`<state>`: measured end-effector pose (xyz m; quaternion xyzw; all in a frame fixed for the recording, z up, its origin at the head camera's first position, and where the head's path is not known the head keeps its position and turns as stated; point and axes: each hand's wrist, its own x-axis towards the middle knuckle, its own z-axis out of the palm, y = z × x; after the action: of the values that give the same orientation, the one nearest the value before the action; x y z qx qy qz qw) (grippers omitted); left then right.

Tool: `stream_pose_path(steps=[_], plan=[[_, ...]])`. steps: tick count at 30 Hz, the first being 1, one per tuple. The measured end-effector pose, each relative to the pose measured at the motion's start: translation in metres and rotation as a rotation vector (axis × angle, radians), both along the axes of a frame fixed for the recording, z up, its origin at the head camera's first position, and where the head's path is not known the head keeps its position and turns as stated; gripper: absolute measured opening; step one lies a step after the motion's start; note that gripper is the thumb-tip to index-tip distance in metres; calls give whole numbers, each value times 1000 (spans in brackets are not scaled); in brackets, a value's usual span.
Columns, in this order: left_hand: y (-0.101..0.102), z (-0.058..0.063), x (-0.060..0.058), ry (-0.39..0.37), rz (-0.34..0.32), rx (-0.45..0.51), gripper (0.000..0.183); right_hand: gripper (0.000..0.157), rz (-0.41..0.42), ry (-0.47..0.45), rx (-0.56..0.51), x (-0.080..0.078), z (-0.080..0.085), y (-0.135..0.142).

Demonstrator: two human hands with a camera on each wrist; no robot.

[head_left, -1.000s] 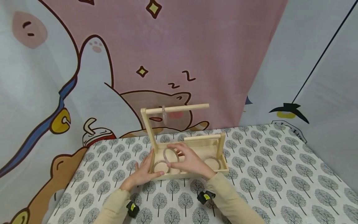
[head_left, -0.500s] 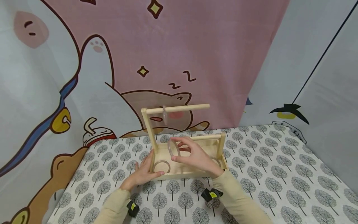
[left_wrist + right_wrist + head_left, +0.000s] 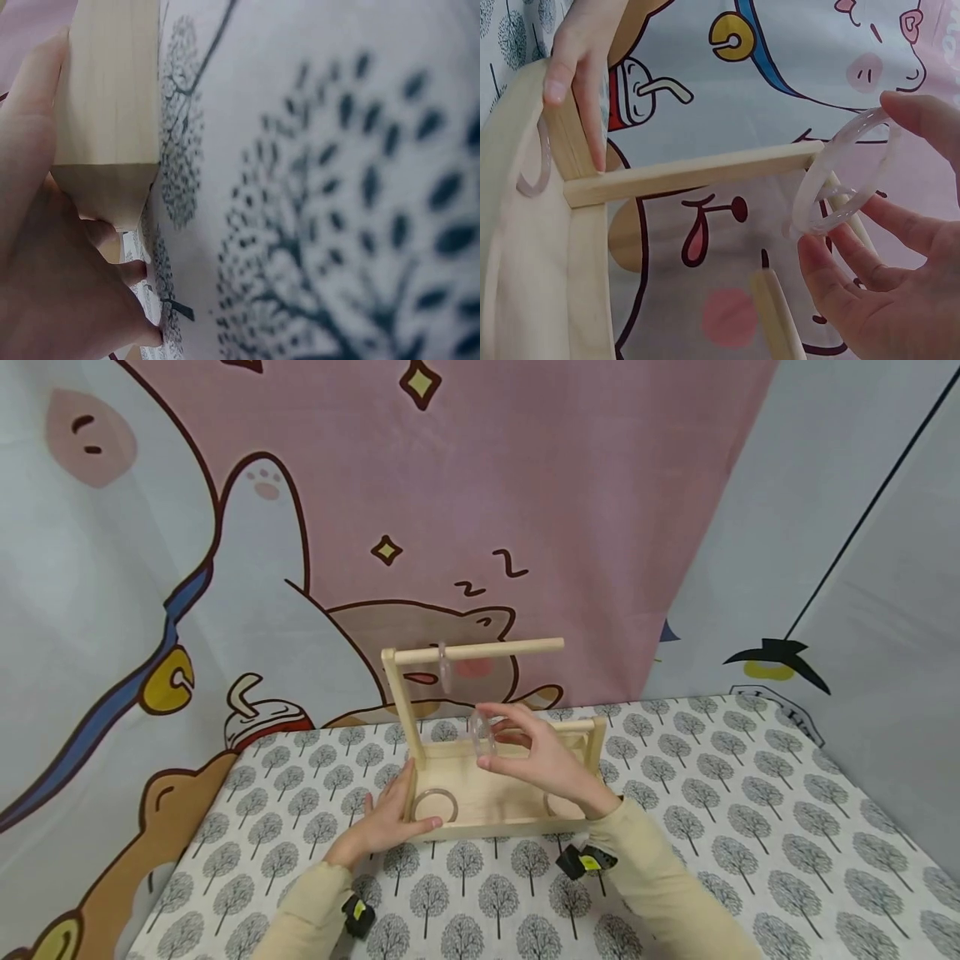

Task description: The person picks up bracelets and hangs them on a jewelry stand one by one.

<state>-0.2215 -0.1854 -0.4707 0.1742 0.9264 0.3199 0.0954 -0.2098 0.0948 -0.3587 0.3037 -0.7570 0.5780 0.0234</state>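
My right hand point(image 3: 547, 764) pinches a translucent pale bangle point(image 3: 476, 735) between thumb and fingertips. The right wrist view shows this bangle point(image 3: 811, 184) tilted in front of a wooden crossbar. A wooden jewellery stand with a shallow tray point(image 3: 480, 831) sits on the table. One bangle point(image 3: 446, 672) hangs from its upper rod point(image 3: 517, 647), above and left of my right hand. Inside the tray lie a bangle point(image 3: 437, 792) at the left and another bangle point(image 3: 547, 804), partly hidden, at the right. My left hand point(image 3: 386, 818) rests against the tray's left corner, thumb along the front wall.
A tall post point(image 3: 403, 710) carries the upper rod, whose right end is free. A shorter post point(image 3: 596, 747) at the right carries a lower rod point(image 3: 573, 726). Tree-patterned cloth point(image 3: 705, 860) covers the table. A cartoon-printed curtain point(image 3: 600, 527) hangs behind.
My right hand has lifted the bangle up and rightward from the tray, turning it more edge-on. The left hand stays at the tray's corner.
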Motion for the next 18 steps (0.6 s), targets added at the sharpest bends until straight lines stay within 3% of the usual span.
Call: stream_pose_path(steps=[18], plan=[[0,2,1,13,-13,7,110,68,-58,-38,-44,-5,7,24]])
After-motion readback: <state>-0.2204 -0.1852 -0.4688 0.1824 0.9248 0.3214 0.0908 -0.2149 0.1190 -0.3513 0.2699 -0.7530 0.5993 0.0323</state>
